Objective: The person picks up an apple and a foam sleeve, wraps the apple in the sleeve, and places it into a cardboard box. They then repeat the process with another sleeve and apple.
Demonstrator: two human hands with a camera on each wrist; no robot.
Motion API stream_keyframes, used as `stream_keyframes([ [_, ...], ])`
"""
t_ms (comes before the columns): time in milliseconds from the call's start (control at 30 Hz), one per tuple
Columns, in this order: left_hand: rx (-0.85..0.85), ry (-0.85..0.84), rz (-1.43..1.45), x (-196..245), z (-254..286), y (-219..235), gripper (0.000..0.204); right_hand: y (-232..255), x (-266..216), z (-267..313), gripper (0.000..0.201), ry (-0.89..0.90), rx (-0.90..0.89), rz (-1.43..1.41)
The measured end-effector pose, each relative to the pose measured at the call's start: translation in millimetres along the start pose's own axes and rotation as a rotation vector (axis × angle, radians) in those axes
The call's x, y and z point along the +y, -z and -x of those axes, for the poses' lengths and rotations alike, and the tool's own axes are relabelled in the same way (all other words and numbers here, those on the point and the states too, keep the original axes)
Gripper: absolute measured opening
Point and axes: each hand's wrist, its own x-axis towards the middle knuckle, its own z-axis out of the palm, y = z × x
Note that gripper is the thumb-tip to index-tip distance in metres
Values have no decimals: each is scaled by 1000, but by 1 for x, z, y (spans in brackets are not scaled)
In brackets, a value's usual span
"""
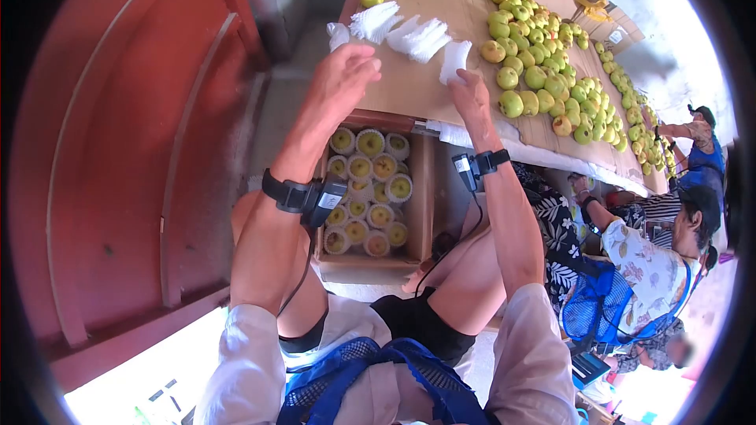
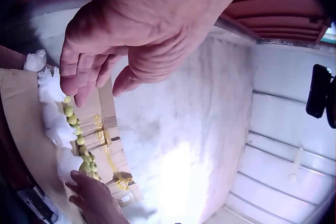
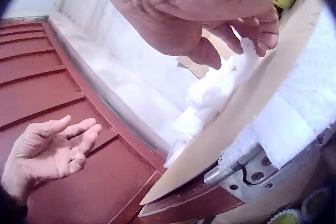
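My left hand is raised over the left end of the cardboard-covered table, fingers loosely bent, with nothing in them. Beside it lie a small white foam net and a larger bunch of foam nets. At the right end of this row, my right hand has its fingertips right at a white foam net. In the right wrist view, the thumb of the right hand stands apart from its bent fingers above the white netting. More foam nets lie between the hands.
Below the table, a cardboard box holds apples in foam nets. Many loose green apples cover the table's right side. A red metal panel stands at the left. Other people work at the right.
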Motion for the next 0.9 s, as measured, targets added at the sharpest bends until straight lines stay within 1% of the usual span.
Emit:
stream_keyframes([
  [33, -8, -4, -5, 2, 1, -2, 40, 6, -4, 8, 54, -17, 13, -44],
  [133, -28, -9, -32, -2, -4, -11, 40, 19, -11, 29, 52, -28, -14, -61],
  [333, -58, 35, -89, -13, -14, -35, 41, 19, 11, 34, 51, -26, 96, -140],
  [433, -68, 47, -105, -12, -17, -47, 41, 24, 22, 31, 50, -40, 106, -152],
  [533, -81, 60, -129, -13, -20, -58, 41, 25, 30, 32, 49, 10, 133, -192],
  [633, -104, 80, -127, -13, -20, -66, 41, 47, 1, 44, 47, -6, 65, -171],
  [767, -156, 114, -88, -9, -19, -75, 43, 60, -28, 69, 42, 128, -11, -412],
  [833, -175, 166, -59, -13, -22, -78, 49, 61, -39, 79, 40, 218, -73, -518],
  [900, -172, 191, -67, -1, -21, -83, 51, 62, -53, 91, 38, 235, -138, -604],
])
